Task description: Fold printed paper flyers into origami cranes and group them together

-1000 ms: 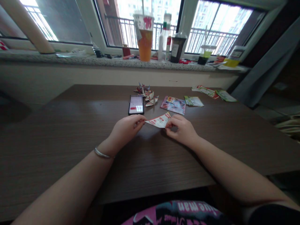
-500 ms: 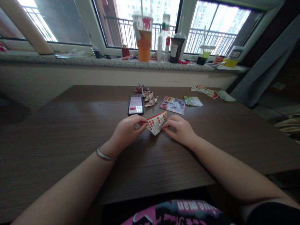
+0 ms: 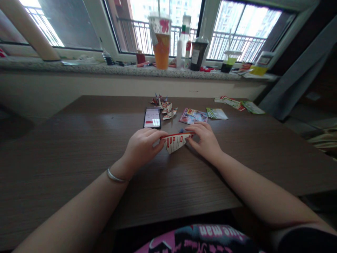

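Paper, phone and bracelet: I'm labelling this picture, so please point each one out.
Paper (image 3: 174, 142), head view: middle of its printed face.
Phone (image 3: 152, 118), head view: middle of its screen.
Bracelet (image 3: 113, 177), head view: visible front of its band.

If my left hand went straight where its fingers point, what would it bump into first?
Past the folded paper that the left hand pinches, probably the right hand, at the paper's other end. One view leaves the depth a bit unsure.
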Tool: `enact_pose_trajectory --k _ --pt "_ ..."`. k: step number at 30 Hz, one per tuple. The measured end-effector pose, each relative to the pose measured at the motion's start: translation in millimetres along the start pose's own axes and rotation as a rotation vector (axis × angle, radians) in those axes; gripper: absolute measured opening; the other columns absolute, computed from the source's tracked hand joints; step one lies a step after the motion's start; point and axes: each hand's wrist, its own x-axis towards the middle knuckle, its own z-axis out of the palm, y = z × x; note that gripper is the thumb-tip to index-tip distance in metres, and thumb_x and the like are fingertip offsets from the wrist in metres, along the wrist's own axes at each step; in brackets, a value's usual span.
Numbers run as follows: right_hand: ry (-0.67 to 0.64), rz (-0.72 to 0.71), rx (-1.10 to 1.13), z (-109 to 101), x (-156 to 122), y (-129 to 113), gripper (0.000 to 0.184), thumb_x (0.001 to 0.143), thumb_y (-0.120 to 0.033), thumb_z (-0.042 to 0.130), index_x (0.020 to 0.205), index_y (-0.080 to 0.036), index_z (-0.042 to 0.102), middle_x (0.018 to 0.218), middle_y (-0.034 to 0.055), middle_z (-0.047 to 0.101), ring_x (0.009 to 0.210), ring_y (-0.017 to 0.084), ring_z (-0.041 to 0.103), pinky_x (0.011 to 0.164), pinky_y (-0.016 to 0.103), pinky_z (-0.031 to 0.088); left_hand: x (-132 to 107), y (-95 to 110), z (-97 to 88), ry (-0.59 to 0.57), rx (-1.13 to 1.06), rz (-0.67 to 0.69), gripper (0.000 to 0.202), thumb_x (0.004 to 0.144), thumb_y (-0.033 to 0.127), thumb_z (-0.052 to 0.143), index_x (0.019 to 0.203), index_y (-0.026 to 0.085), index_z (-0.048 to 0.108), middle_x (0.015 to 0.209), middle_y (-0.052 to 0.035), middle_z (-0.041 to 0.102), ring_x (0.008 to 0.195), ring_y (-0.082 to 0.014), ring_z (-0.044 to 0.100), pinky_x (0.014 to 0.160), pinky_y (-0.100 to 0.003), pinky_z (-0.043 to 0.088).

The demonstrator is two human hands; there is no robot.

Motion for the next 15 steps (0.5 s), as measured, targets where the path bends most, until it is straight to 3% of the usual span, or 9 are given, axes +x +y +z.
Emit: enact_pose_trajectory --k 6,15 --pt "-0.076 -0.018 0.107 -0.9 -0.2 -3.8 0.01 0.082 -0.016 0.058 0.088 -0.021 0.064 0.088 0.0034 0.067 0.091 0.02 0.058 0.085 0.036 0.046 -0.5 -1.0 -0.4 -0.044 -0.094 -0.054 0.023 0.087 0.027 0.058 0.105 0.015 0.065 0.099 -0.0091 0.065 0.091 -0.0219 0.06 0.08 -0.035 0.049" --pt "-0.301 -0.112 0.153 2.8 -1.2 -0.7 0.009 0.082 -0.015 0.058 0.082 -0.022 0.064 0.087 0.0033 0.067 0.09 0.019 0.057 0.083 0.034 0.045 -0.9 -6.9 6.9 -0.246 -0.186 0.032 0.024 0.092 0.029 0.049 0.109 0.023 0.066 0.117 -0.0065 0.064 0.11 -0.0231 0.055 0.1 -0.044 0.037"
